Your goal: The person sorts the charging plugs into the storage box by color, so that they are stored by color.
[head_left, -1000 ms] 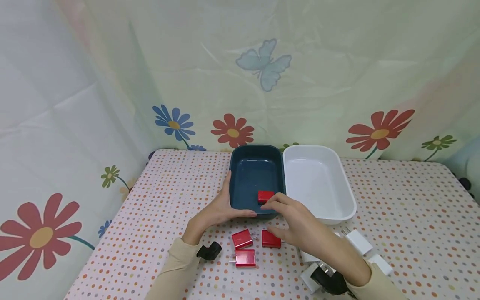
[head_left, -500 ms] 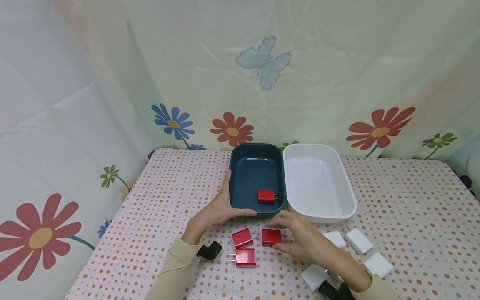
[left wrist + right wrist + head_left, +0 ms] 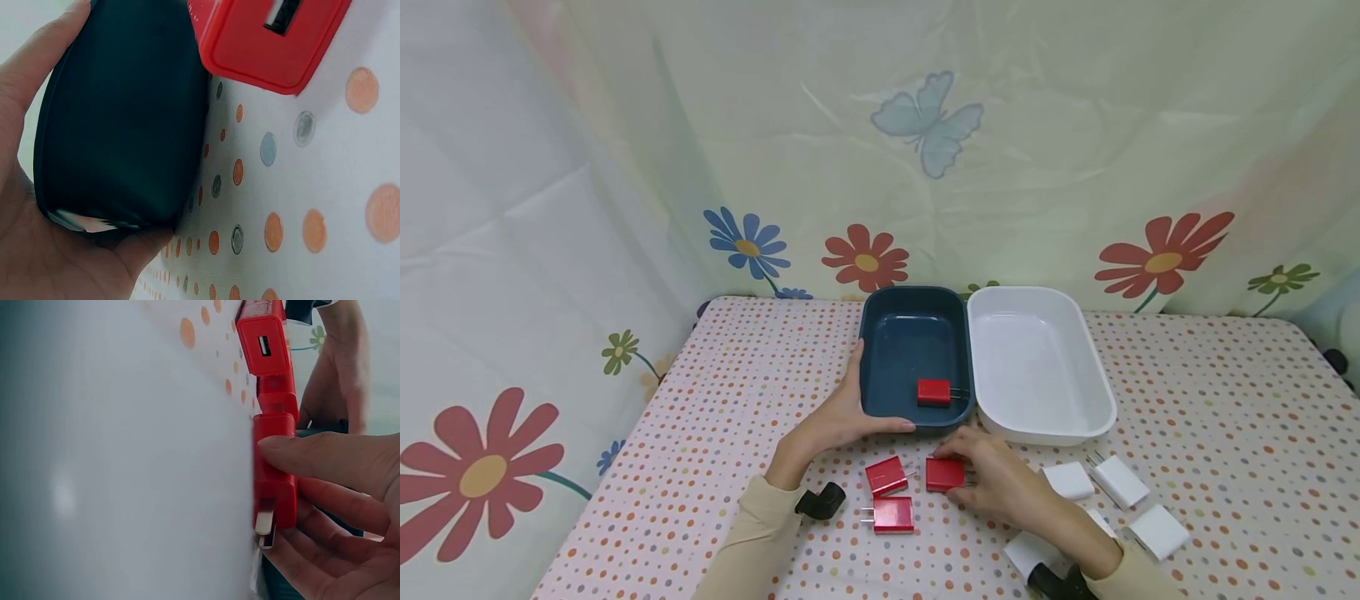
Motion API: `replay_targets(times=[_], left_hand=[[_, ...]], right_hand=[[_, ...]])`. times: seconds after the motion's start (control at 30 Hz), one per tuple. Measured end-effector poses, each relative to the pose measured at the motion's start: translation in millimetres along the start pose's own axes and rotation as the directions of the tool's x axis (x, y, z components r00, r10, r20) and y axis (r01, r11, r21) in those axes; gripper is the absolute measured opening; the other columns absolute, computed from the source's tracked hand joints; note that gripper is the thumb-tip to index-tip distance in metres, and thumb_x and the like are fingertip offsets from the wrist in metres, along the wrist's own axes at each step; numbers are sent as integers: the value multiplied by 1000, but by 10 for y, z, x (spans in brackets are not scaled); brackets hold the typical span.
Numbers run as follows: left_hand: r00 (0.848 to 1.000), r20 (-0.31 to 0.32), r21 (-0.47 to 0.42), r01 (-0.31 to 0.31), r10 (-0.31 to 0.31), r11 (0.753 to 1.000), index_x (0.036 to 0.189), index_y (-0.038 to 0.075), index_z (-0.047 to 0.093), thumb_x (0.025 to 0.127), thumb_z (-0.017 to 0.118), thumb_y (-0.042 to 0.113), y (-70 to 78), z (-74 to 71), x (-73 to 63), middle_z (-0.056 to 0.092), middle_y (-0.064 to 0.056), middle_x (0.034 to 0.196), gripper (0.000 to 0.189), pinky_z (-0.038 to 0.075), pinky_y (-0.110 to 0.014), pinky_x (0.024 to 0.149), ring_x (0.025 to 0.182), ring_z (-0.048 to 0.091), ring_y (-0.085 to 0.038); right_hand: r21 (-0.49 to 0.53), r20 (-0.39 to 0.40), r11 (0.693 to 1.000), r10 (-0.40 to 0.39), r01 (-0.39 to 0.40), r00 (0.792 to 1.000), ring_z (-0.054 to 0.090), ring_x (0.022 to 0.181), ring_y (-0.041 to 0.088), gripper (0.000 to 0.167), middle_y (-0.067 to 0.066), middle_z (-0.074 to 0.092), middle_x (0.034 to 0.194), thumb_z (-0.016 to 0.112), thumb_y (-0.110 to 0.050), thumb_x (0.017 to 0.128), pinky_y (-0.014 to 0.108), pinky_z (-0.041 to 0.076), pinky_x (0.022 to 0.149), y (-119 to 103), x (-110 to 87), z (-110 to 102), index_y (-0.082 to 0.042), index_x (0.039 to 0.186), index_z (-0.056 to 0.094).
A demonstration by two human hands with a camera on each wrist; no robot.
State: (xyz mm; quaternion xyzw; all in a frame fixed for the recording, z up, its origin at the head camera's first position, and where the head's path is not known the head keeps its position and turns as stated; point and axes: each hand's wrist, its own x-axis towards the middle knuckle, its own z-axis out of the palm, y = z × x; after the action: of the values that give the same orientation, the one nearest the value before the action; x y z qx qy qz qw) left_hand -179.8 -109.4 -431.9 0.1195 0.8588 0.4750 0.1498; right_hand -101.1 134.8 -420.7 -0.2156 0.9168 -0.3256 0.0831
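My left hand [image 3: 842, 412] grips the near left corner of a dark blue tray [image 3: 880, 333], its thumb along the front wall and its fingers along the left side. Inside the tray lies a red USB wall charger [image 3: 933, 392], prongs to the right. My right hand [image 3: 996, 475] pinches a second red charger [image 3: 944, 474] in front of the tray; in the right wrist view the thumb [image 3: 300, 453] presses one face and fingers are behind it. Two more red chargers, an upper one [image 3: 886, 476] and a lower one [image 3: 892, 516], lie left of it on the table.
A white tray [image 3: 1101, 400] stands right against the blue one. Several white chargers, one [image 3: 1158, 532] farthest right, lie on the dotted tablecloth [image 3: 1247, 433] near my right forearm. A flowered curtain [image 3: 1045, 183] hangs behind the table.
My right hand has come back from over the blue tray to the red charger on the table and now pinches it. My left hand has stayed at the tray.
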Motion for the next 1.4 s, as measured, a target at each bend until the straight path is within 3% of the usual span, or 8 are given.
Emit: replay_targets(times=[0.43, 0.9, 1.2, 1.4], left_hand=[[1000, 1, -18, 3, -3, 1000, 168, 27, -12, 76, 92, 49, 3, 5, -1, 7, -11, 174, 140, 31, -63, 119, 157, 16, -39], [1000, -4, -12, 20, -20, 1000, 168, 29, -11, 78, 92, 45, 5, 6, 3, 7, -10, 174, 138, 33, -63, 118, 157, 17, -38], [1000, 3, -25, 12, -12, 1000, 168, 28, -11, 77, 92, 46, 21, 1, -2, 8, -10, 174, 139, 34, -63, 118, 157, 16, -38], [1000, 4, -39, -5, 6, 999, 168, 25, -11, 76, 92, 46, 22, 4, -1, 7, -11, 174, 140, 33, -63, 118, 157, 16, -37]], right_hand=[[2, 8, 1000, 25, -25, 1000, 61, 101, 19, 41, 2, 70, 108, 96, -4, 71, 38, 60, 85, 1, 14, 9, -6, 107, 78], [-21, -32, 998, -58, 58, 998, 60, 93, 15, 39, 0, 68, 102, 95, -2, 70, 29, 58, 77, 38, -17, 38, -5, 105, 77], [42, -4, 998, -40, 40, 999, 63, 95, 16, 41, 1, 67, 107, 94, -3, 72, 29, 61, 78, -77, -82, -155, -5, 109, 76], [20, -32, 995, -101, 102, 994, 63, 92, 15, 41, 2, 67, 105, 94, -3, 74, 28, 61, 76, -170, -67, -376, -5, 110, 76]])
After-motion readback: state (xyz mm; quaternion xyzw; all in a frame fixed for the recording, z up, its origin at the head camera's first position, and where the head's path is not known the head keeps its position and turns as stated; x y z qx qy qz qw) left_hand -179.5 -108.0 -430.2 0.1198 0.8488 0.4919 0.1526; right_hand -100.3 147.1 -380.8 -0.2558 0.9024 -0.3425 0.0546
